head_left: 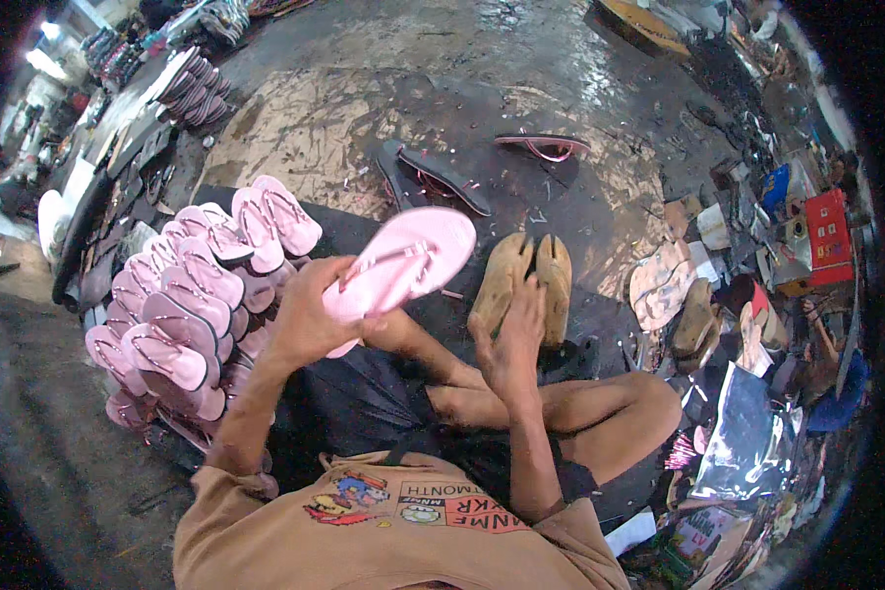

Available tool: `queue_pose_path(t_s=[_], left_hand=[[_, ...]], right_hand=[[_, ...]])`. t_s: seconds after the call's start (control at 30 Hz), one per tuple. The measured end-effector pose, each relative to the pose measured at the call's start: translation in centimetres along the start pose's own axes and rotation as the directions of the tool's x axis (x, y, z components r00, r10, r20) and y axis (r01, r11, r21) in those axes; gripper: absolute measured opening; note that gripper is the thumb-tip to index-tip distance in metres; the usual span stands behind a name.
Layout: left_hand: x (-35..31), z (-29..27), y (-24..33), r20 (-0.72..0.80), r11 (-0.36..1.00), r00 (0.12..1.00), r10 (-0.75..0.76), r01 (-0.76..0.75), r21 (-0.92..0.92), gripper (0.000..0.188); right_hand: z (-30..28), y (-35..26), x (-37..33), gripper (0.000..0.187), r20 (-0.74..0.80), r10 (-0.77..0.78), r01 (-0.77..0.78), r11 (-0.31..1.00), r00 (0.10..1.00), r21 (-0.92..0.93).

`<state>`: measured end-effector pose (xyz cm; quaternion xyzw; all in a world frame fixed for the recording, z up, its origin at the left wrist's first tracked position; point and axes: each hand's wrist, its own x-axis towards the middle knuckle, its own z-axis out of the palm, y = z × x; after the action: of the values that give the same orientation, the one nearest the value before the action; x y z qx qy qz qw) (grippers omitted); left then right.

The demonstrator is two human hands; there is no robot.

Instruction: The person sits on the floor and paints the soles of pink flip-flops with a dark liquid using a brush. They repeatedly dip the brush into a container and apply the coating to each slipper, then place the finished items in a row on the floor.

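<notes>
My left hand (310,310) is closed around the heel end of a pink flip-flop (441,241), lifted with its strap side showing. Another bit of pink sole shows just below that hand; whether it is a second flip-flop in the same grip I cannot tell. Two wooden shoe lasts (555,285) lie side by side on the dark mat before me, toe ends pointing away. Over the rear of the left-hand last is my right hand (513,344), its thumb on one side and fingers on the other.
Left of me rises a stack of pink flip-flops (202,285). Dark-soled sandals (433,177) and a single flip-flop (546,146) lie beyond the lasts. Pink sole pieces (661,283), another wooden last (695,320), a red box (828,238) and a shiny plastic sheet (747,433) clutter the right.
</notes>
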<state>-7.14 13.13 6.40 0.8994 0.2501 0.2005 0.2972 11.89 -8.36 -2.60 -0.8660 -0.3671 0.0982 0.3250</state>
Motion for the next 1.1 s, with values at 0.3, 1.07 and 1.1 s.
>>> queue_pose_path(t_s=[0.3, 1.07, 1.1], left_hand=[[-0.5, -1.7, -1.9, 0.374, 0.971, 0.901, 0.220, -0.168, -0.168, 0.053], [-24.5, -12.0, -2.3, -0.701, 0.723, 0.179, -0.691, 0.196, -0.663, 0.037], [-26.9, -12.9, -2.8, -0.720, 0.719, -0.032, -0.693, 0.054, -0.693, 0.038]], right_hand=[[-5.6, -3.1, 3.2, 0.063, 0.160, 0.027, -0.114, 0.816, 0.987, 0.567], [12.9, 4.7, 22.4, 0.057, 0.059, -0.450, 0.451, 0.865, 0.891, -0.218], [15.2, 8.1, 23.1, 0.051, -0.140, -0.470, 0.367, 0.814, 0.871, -0.450]])
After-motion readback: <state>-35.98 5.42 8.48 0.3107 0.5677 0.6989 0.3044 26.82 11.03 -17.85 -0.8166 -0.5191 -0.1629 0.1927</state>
